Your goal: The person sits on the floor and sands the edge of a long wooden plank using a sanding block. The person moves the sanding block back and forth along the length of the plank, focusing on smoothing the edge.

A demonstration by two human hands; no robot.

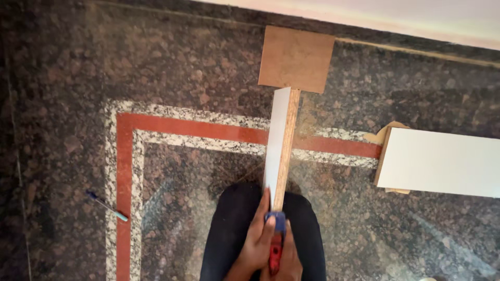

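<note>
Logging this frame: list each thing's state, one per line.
Long white-faced plywood strip: on edge, far end against board.
Brown square board: flat on floor.
Blue-and-red tool: gripped by both hands at strip's near end.
Blue pen: lying on floor.
White rectangular panel: lying flat.

Left of the upright plywood strip (281,145) the floor lies open; only a pen (107,206) lies there. Right of it, a white board (442,161) blocks the way.

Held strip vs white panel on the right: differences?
The strip is narrow, stands on edge and is gripped by both hands; the panel is wide, lies flat on the floor, untouched. The strip shows its layered plywood edge; the panel shows mostly face. Both have white faces.
</note>
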